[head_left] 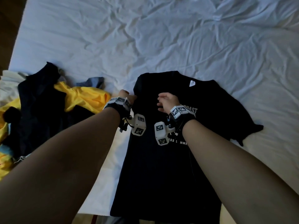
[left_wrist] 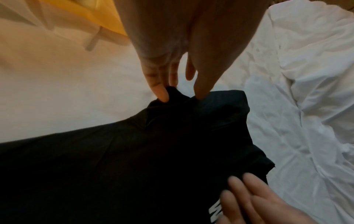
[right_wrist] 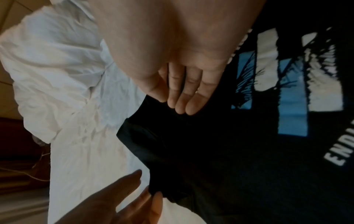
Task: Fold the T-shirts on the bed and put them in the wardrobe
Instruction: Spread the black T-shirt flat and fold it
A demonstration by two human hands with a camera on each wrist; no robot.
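A: Nearest the head camera come the two bare forearms, and under them the hem end of the black T-shirt (head_left: 158, 175), which lies print-up on the bed (head_left: 161, 38) and runs away toward the collar.

B: And the hands?

A: The left hand (head_left: 125, 96) pinches the folded left edge near the shoulder between thumb and fingertips; the left wrist view shows the cloth bunched up in that pinch. The right hand (head_left: 167, 101) lies flat on the chest just right of it, fingers straight and close together, holding nothing.

B: So the step is the first lengthwise fold?

A: Probably. To do it well, the flat hand should pin the fold line while the pinching hand draws the edge taut and lays it straight, sleeve tucked in. The sleeve right of the right hand is still spread out and likely wants the same.

B: Any writing?

A: Partly covered white lettering under the right wrist: "...ESS S...MME..." in the head view, "END..." in the right wrist view, beside blue and white panels. A small white tag (head_left: 192, 83) beyond the right hand sits in the collar, unreadable.

B: Farther off?

A: Left of the left hand, a heap of clothes (head_left: 48, 102), yellow and dark, not yet folded.
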